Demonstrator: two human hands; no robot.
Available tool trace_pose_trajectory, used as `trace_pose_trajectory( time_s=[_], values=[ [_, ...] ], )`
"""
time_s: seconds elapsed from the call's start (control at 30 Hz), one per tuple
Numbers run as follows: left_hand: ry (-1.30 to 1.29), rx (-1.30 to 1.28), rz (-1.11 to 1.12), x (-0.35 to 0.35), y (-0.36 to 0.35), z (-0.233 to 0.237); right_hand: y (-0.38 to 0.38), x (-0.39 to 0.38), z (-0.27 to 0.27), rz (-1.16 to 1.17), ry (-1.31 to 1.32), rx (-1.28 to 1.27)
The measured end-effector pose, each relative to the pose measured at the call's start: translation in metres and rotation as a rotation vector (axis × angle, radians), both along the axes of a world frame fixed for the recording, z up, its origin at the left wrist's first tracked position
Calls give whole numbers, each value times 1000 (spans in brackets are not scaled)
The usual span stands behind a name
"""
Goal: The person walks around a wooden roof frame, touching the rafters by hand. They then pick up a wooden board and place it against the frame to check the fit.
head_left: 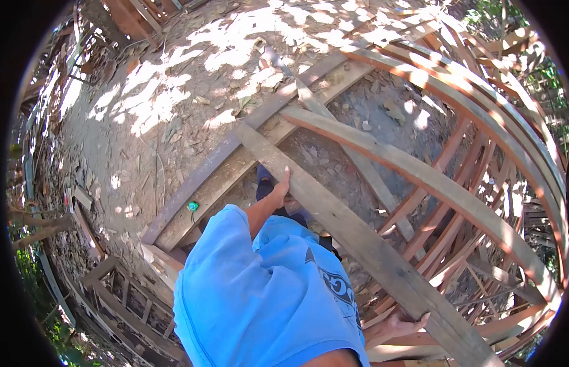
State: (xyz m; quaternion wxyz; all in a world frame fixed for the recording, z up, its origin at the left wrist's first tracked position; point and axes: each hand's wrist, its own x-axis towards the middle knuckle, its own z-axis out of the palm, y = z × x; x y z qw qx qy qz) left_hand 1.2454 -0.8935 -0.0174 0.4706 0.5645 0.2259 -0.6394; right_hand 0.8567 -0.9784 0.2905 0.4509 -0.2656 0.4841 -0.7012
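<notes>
A long wooden plank (351,235) runs diagonally from the middle of the view down to the lower right. My left hand (277,194) grips its near edge close to the upper end, thumb along the edge and the other fingers partly hidden. Farther down the same plank, my right hand (402,325) holds it from beneath, with fingertips showing at the edge. The plank's upper end lies over two parallel beams (198,177) on the ground. Another board (382,147) extends to the right beyond the held plank.
A small green object (193,207) sits by the beams. Long curved-looking timbers (480,104) and a pile of reddish slats (456,214) fill the right. Leaf-strewn dirt (131,122) stretches to the left. A wooden frame (125,300) lies at the lower left.
</notes>
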Motion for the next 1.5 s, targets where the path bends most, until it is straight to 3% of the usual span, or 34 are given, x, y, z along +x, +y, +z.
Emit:
trace_pose_trajectory(
  time_s=[0.53, 0.6, 0.63, 0.67, 0.7, 0.73, 0.77, 0.87, 1.1, 1.5],
  values=[
    [-22, 61, 27, 1, 0, -8, 6, 7, -2, -19, -59, 55],
    [70, -48, 111, 3, 15, -30, 8, 26, 9, -45, -150, 149],
    [120, -100, 151, 5, 19, -41, 3, 33, 10, -226, -128, 174],
    [190, -310, 97, 0, 18, -43, 4, 25, 14, -247, -34, 215],
    [259, -520, 46, -7, 16, -42, 8, -4, -13, -288, -137, 136],
    [181, -375, 46, -13, 4, -17, 5, 7, 3, -278, -143, 84],
    [329, -314, 177, -13, -1, -11, 1, 7, 7, -329, -183, 32],
    [275, -190, 79, -24, -17, -18, 7, -14, 2, -254, -217, 1],
    [107, -125, -108, -55, -64, -30, -7, -41, -29, -207, -233, -2],
    [7, -40, -124, -64, -72, -36, -17, -46, -33, -220, -296, 18]
  ],
)
